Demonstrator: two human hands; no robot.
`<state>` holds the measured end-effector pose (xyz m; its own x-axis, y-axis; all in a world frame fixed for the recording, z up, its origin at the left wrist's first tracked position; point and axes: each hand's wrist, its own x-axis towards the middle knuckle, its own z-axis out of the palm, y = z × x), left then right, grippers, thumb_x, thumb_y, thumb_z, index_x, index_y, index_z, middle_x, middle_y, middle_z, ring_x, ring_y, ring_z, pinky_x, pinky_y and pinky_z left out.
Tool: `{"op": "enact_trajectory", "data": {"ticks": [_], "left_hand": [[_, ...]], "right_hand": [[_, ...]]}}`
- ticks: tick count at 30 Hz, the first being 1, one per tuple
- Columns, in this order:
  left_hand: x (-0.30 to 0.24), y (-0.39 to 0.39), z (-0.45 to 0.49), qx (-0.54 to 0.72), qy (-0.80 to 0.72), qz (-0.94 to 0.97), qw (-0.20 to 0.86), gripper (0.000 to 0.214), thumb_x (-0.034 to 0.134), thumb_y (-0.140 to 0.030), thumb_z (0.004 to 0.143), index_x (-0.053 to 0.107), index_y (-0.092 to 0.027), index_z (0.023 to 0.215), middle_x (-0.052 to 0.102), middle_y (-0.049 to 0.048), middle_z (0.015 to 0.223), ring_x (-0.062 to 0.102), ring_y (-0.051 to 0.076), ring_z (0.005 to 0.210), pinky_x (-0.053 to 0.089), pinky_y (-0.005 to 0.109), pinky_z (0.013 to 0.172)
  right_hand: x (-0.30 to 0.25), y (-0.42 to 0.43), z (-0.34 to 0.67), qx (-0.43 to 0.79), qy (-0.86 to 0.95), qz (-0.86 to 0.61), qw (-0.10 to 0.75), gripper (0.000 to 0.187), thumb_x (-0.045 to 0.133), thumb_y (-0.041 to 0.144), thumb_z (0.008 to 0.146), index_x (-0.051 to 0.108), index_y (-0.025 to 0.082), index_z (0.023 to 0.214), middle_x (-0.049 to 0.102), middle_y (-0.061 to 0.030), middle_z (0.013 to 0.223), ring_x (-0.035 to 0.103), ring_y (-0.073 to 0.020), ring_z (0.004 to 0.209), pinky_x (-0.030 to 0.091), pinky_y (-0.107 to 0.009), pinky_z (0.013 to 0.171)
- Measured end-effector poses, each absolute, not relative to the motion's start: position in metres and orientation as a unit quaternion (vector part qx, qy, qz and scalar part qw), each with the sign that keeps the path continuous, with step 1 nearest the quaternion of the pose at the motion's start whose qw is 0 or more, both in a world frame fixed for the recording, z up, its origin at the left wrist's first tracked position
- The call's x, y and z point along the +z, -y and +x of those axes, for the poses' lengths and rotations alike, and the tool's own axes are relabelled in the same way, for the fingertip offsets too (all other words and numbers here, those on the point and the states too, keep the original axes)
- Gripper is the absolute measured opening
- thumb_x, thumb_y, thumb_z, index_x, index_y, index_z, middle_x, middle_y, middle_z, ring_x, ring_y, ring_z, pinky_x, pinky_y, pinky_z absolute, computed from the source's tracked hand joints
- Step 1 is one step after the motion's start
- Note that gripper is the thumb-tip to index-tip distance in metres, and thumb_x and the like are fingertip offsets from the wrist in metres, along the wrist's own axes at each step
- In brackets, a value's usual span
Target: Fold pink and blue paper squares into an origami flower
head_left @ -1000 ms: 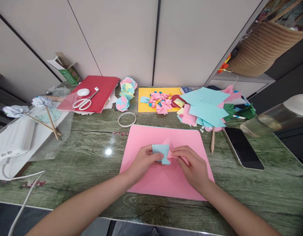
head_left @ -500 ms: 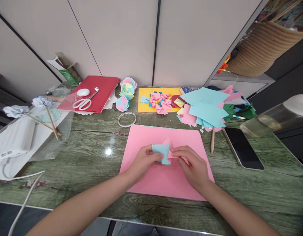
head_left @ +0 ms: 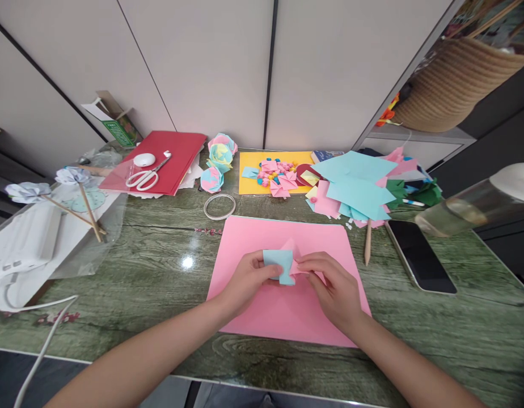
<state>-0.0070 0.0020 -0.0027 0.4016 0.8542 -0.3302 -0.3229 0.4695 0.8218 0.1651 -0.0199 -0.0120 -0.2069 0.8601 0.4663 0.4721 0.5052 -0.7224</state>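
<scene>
Between thumb and fingers, my left hand pinches a folded light-blue paper piece. A folded pink paper piece meets it on the right side, and its point rises behind the blue one. My right hand is closed at the fingertips on the pink piece. How the two papers join is partly hidden by my fingers. Both hands are over a large pink sheet lying flat on the table.
Beyond the sheet are a silver ring, paper balls and a yellow sheet bearing folded pieces. Scissors rest on red paper at left. To the right are blue paper shapes, a phone and a clear bottle.
</scene>
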Motion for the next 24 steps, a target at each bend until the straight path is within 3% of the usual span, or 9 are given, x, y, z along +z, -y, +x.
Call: {"op": "enact_trajectory", "data": {"ticks": [24], "left_hand": [[-0.0024, -0.0021, -0.0073, 0.388, -0.382, 0.339, 0.767, 0.009, 0.060, -0.015, 0.064, 0.059, -0.012, 0.072, 0.060, 0.0023, 0.067, 0.057, 0.015, 0.064, 0.047, 0.030, 0.065]], "right_hand": [[-0.0132, 0.0200, 0.1657, 0.229, 0.738, -0.443, 0.454, 0.021, 0.045, 0.007, 0.079, 0.057, 0.023, 0.087, 0.061, -0.0034, 0.084, 0.056, -0.0168, 0.085, 0.047, -0.032, 0.071]]}}
